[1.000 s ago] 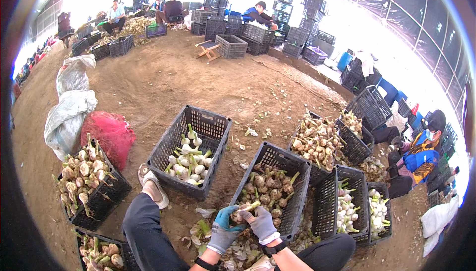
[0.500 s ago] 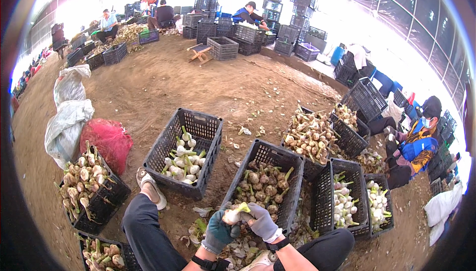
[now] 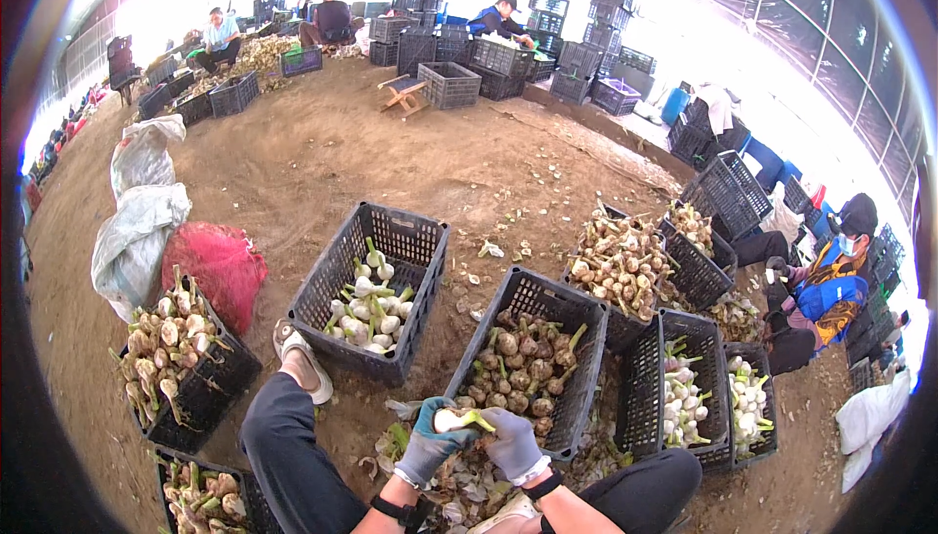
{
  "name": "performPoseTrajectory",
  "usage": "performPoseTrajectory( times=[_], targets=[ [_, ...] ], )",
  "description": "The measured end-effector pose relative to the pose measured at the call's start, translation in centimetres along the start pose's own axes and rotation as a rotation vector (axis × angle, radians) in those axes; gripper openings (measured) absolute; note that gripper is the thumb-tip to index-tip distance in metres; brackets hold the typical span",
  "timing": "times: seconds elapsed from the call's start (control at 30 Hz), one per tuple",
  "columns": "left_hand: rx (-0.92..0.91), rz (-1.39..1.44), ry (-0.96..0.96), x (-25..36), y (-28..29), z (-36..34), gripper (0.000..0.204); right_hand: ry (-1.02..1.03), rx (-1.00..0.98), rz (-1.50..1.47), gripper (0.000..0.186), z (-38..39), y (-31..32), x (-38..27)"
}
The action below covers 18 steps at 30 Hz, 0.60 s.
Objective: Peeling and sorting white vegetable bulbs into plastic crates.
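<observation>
Head view shows both hands [image 3: 430, 448] grasping a pale garlic bulb [image 3: 449, 421], long axis crosswise, green stem [image 3: 478, 419] pointing right.

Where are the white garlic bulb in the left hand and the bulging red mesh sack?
White garlic bulb [image 3: 449, 421], head view: on its rounded side.
Red mesh sack [image 3: 219, 268], head view: middle of its side.

left hand [image 3: 432, 444]: gloved, curled | right hand [image 3: 514, 446]: gloved, just beside | forearms [image 3: 572, 508]: angled inward

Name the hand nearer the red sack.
Left. The left hand is right of the red sack, nearer the camera; the right hand is farther right.
</observation>
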<state>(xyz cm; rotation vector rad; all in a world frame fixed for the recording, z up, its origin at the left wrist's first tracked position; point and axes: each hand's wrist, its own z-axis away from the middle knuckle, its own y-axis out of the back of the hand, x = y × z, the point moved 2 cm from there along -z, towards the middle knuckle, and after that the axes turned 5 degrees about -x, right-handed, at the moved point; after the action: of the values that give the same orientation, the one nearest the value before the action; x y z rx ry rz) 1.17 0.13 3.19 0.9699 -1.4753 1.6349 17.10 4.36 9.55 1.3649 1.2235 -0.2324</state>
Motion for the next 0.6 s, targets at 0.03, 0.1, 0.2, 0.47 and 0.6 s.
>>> performPoseTrajectory(
  times=[0.03,0.1,0.2,0.47,0.6],
  targets=[
    [-0.044,-0.138,-0.005,1.2,-0.2,0.2,0.063,-0.027,0.019,-0.049,0.041,-0.2,0.1,0.1],
    [-0.098,-0.273,-0.047,2.8,-0.8,0.3,0.061,-0.063,0.125,-0.096,0.037,-0.5,0.1,0.4],
    [-0.143,-0.088,0.006,3.2,-0.9,0.5,0.066,-0.174,0.16,0.106,0.035,-0.6,-0.6,1.4],
    [-0.169,0.253,0.029,3.6,-0.6,0.9,0.062,-0.296,0.365,-0.127,0.019,-1.0,-0.5,2.2],
    [-0.169,0.379,0.147,3.9,-1.9,0.4,0.063,-0.292,0.357,0.03,0.017,-1.1,-0.3,0.8]
  ],
)
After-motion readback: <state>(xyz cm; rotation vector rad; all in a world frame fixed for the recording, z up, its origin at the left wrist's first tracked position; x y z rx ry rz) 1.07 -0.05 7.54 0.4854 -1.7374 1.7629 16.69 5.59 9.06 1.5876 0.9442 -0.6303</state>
